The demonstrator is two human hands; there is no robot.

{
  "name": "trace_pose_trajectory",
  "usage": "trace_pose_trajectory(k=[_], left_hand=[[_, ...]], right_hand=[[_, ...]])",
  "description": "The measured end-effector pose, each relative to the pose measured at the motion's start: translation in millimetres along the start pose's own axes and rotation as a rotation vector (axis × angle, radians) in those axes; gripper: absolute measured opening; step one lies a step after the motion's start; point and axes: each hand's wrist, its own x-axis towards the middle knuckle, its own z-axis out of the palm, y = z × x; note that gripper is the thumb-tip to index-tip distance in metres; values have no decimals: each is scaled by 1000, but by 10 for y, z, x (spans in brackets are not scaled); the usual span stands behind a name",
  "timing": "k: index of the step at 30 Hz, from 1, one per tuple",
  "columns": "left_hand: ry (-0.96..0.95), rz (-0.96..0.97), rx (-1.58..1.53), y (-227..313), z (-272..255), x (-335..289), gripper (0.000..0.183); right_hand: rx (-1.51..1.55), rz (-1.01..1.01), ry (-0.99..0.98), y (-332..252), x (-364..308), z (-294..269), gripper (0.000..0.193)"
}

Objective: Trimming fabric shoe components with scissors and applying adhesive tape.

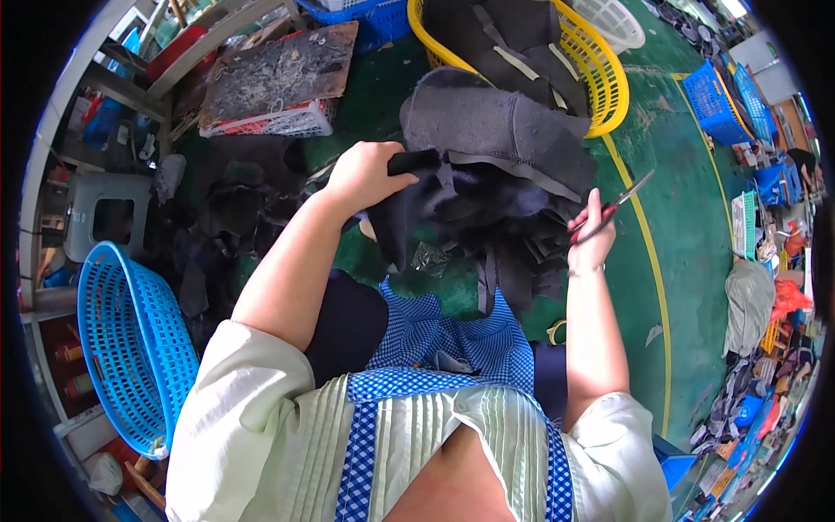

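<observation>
My left hand (367, 181) is closed round the edge of a dark fabric piece (412, 163), thumb on the near side. To its right, a heap of dark grey and black cut fabric (496, 122) hangs and lies in front of me, with loose strips dangling at its lower edge. My right hand (593, 238) is closed on a pair of scissors (615, 209) with reddish handles. The blades point up and to the right, away from the cloth. Beyond the heap stands a yellow basket (617, 96) holding more dark fabric with pale strips.
At the left, a blue plastic basket (130, 339) leans near a grey stool (104, 204). A worn board (283, 70) rests on a white crate (270, 122). Dark scraps (230, 209) lie on the green floor (696, 261). Blue crates (718, 100) and bags stand far right.
</observation>
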Motion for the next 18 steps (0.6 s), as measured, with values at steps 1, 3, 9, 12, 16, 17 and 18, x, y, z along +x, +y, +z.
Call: trace_pose_trajectory(k=[1, 3, 9, 12, 16, 17, 18], left_hand=[[-23, -14, -14, 2, -20, 14, 45], [-36, -50, -59, 74, -120, -13, 41], [19, -26, -9, 63, -131, -95, 41], [12, -20, -12, 97, -168, -145, 41], [36, -33, -44, 89, -139, -190, 42], [76, -29, -38, 64, -127, -196, 39], [79, -36, -35, 96, -168, -215, 39]], right_hand=[[-27, -58, -172, -84, -229, 16, 36], [63, 238, -743, -261, -645, 94, 44], [-396, 524, -1119, 41, -886, 523, 63], [-344, 558, -1071, 29, -847, 843, 66], [-149, 598, -948, -12, -854, 1064, 61], [-129, 523, -943, -16, -880, 1074, 60], [-160, 491, -944, -38, -907, 1100, 59]])
